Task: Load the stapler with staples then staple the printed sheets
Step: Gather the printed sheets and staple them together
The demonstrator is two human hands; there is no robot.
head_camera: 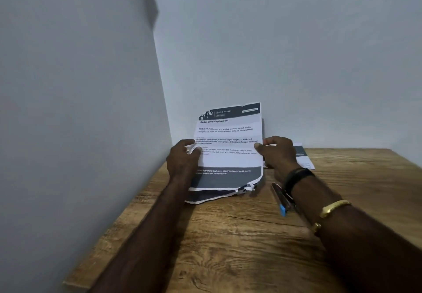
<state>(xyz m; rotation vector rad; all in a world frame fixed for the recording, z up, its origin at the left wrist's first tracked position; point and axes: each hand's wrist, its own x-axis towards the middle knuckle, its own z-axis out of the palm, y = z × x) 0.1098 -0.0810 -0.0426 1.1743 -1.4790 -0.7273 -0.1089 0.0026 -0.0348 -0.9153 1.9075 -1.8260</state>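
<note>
A small stack of printed sheets (228, 153) is held nearly upright at the far side of a wooden desk (228, 235), close to the corner where two plain grey walls (296, 53) meet. The front page is headed "Roller Blind Deployment" and carries dark bands across its top and bottom. The lower edges of the stack are ragged and torn, and appear to rest on the desk.

The stack is gripped at its left edge by the left hand (182, 160), whose fingers (194, 151) are curled round the paper. The right edge is pinched by the right hand (278, 155), with the thumb in front and the fingers (270, 142) bent over the edge.

The stapler (279, 198) lies flat on the desk just right of the stack, partly hidden under the right wrist, with a blue piece (282, 209) at its near end. Whether it is opened cannot be told.

Another printed sheet (304, 158) lies flat on the desk behind the right hand. A black band (296, 176) is worn at the right wrist, and a gold bracelet (333, 207) further up the forearm.
</note>
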